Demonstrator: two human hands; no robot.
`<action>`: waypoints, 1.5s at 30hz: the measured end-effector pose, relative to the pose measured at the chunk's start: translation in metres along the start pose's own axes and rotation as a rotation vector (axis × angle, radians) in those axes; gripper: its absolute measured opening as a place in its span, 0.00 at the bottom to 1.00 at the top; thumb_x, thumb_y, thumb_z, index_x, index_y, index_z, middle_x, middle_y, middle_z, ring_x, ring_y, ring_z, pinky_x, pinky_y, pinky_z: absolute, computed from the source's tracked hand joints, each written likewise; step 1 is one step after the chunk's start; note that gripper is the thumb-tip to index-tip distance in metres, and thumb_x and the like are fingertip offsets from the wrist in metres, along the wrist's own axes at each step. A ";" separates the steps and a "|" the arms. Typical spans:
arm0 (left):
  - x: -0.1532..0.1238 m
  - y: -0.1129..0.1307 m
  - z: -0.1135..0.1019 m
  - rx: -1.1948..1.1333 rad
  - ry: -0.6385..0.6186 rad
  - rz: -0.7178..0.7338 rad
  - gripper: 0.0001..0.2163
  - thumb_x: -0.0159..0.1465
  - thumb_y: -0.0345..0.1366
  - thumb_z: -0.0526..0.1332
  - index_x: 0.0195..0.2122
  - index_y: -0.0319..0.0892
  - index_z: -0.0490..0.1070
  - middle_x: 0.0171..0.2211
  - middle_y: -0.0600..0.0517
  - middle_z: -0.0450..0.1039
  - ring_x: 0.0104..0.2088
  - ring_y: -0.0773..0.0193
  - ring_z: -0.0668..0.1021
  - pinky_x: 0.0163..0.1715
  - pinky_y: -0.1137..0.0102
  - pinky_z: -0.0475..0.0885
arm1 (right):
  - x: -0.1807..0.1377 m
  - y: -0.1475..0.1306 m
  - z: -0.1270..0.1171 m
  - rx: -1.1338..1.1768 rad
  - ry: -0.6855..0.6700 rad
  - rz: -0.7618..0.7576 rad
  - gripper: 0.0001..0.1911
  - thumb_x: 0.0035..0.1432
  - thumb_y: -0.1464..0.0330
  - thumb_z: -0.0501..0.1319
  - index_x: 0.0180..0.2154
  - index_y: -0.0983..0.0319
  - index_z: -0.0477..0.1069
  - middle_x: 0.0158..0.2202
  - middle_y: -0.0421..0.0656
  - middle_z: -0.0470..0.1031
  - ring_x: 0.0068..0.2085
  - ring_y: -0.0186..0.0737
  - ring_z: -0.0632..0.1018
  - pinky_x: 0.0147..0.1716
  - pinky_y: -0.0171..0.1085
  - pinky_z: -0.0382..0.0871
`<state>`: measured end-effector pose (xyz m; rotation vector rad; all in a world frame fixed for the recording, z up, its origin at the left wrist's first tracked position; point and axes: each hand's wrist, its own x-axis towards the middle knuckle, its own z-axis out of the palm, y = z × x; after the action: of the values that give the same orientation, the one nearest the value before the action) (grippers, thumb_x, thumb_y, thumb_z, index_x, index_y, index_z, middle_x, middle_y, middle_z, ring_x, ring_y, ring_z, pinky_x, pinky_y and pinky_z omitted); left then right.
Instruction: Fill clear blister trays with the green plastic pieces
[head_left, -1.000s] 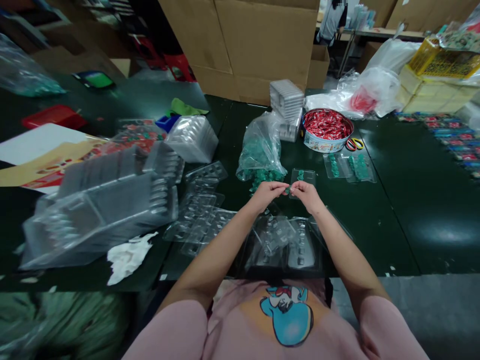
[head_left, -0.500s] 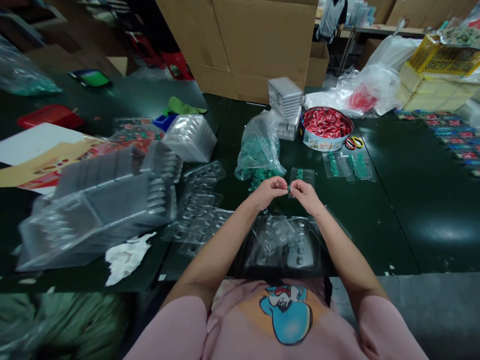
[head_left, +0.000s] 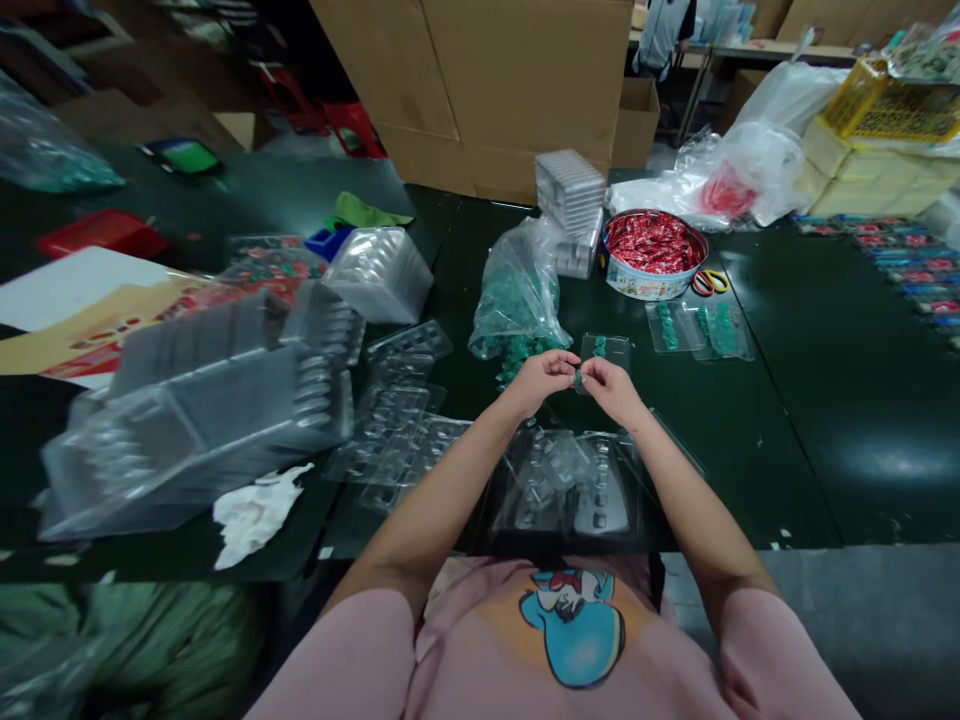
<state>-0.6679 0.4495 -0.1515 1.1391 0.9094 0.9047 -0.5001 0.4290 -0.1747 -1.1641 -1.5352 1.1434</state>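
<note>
A small green piece (head_left: 578,379) is pinched between the fingertips of my left hand (head_left: 546,380) and my right hand (head_left: 609,388); its exact kind is too small to tell. Just beyond the fingers lies a clear plastic tray (head_left: 619,350) with green pieces in it, partly hidden by my right hand. To the left, a clear bag (head_left: 517,290) of green pieces spills a loose pile (head_left: 517,352) beside my left hand. Nearer my body, several clear blister trays (head_left: 600,490) lie between my forearms.
Stacked clear plastic trays (head_left: 195,430) and a white crumpled tissue (head_left: 259,515) are at left. A round tin (head_left: 646,285) of red wrapped pieces stands at the back, beside scissors (head_left: 710,283) and filled clear trays (head_left: 724,335). A large cardboard box (head_left: 510,90) stands behind.
Both hands stay almost in the same place, fingertips together at the green piece, which shows slightly more now. The view has shifted very little.
</note>
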 end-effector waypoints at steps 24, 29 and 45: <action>0.003 0.004 0.004 0.020 0.062 0.018 0.14 0.45 0.29 0.66 0.35 0.37 0.74 0.27 0.55 0.73 0.28 0.70 0.74 0.34 0.72 0.68 | 0.003 0.000 0.007 0.242 0.182 0.076 0.08 0.44 0.67 0.62 0.29 0.59 0.64 0.24 0.34 0.67 0.25 0.31 0.67 0.27 0.33 0.60; 0.002 0.010 0.009 0.078 0.112 0.061 0.15 0.45 0.30 0.66 0.36 0.37 0.74 0.26 0.55 0.74 0.28 0.69 0.73 0.34 0.72 0.67 | 0.002 -0.003 0.010 0.179 0.269 0.029 0.07 0.46 0.68 0.61 0.29 0.58 0.63 0.25 0.34 0.66 0.26 0.31 0.67 0.27 0.33 0.61; 0.000 0.008 0.007 -0.205 0.040 -0.040 0.21 0.44 0.28 0.68 0.41 0.39 0.73 0.27 0.57 0.71 0.26 0.74 0.72 0.33 0.74 0.66 | 0.011 -0.007 0.023 0.191 0.414 0.020 0.10 0.46 0.66 0.59 0.30 0.57 0.58 0.27 0.35 0.66 0.28 0.33 0.70 0.30 0.34 0.65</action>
<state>-0.6628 0.4485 -0.1427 0.9272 0.8483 0.9680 -0.5253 0.4351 -0.1717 -1.1982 -1.0781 0.9641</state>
